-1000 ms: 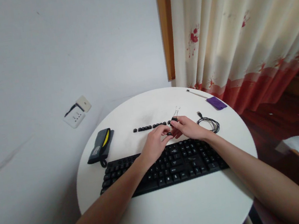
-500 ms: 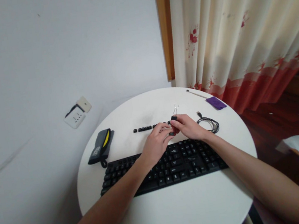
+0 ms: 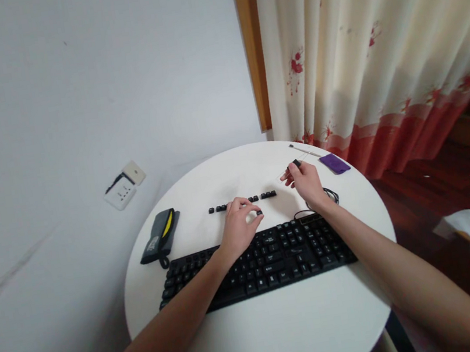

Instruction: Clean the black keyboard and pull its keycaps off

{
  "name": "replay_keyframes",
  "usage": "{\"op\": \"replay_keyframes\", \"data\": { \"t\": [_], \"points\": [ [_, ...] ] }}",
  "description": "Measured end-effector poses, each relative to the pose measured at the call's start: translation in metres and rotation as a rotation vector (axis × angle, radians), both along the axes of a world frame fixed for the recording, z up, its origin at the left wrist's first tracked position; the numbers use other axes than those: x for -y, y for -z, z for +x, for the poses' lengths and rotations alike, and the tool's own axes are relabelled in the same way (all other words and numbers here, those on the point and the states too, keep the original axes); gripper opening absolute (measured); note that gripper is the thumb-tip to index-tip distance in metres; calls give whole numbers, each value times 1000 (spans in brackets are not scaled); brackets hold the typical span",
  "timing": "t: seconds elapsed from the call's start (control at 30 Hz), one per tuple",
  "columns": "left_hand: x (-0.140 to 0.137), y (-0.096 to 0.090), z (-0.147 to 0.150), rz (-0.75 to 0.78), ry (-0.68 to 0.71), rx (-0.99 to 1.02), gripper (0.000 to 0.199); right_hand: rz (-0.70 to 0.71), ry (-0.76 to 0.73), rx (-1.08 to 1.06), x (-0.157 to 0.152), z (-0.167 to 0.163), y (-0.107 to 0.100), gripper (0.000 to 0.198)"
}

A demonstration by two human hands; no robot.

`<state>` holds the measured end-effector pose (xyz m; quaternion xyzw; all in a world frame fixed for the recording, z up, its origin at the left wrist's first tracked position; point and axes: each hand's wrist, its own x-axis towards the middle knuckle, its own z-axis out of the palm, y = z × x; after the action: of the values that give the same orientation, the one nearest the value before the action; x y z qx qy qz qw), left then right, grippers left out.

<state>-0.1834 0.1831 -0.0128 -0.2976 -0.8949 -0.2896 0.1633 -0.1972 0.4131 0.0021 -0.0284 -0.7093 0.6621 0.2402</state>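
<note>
My left hand [image 3: 238, 222] is above the back edge of the black keyboard [image 3: 269, 256], thumb and forefinger pinched on a small black keycap [image 3: 259, 213]. Further right and back, my right hand [image 3: 305, 182] is closed on a wire keycap puller [image 3: 297, 163]; its black handle shows at the fingertips and its thin wires point left. Behind my left hand lies a row of loose black keycaps [image 3: 268, 194], partly hidden by the fingers. My forearms cover parts of the keyboard.
On the round white table [image 3: 275, 329] lie a grey and yellow pouch [image 3: 160, 235] at left, a coiled black cable [image 3: 332, 195] partly behind my right hand, a thin brush [image 3: 305, 151] and a purple cloth [image 3: 334, 164]. A wall and a curtain [image 3: 361, 75] stand behind.
My hands have moved apart. The right one went right and back with the keycap puller, while the left one stays near the row, a keycap now showing in its pinch.
</note>
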Motion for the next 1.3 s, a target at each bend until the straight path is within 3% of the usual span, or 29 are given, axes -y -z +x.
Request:
{"op": "replay_keyframes", "data": {
  "t": [0.23, 0.43, 0.57, 0.83, 1.13, 1.3],
  "points": [
    [-24, -15, -20, -278, -13, 57, 9, -9, 58, -35, -6, 0, -4, 42],
    [-70, -4, -41, -329, 58, 95, 12, 2, 85, -74, -8, -1, -4, 41],
    [-85, 3, -57, -321, 54, 43, 12, -7, 90, -83, -10, -2, -6, 37],
    [-86, 7, -79, -310, -16, 112, 19, 33, 93, -77, -9, -3, -5, 37],
    [-85, 10, -82, -292, -40, 164, 20, 35, 80, -72, -8, -1, -4, 37],
    [-78, -2, -81, -248, -45, 173, 40, 16, 53, -70, -13, -4, -2, 34]
  ]
}}
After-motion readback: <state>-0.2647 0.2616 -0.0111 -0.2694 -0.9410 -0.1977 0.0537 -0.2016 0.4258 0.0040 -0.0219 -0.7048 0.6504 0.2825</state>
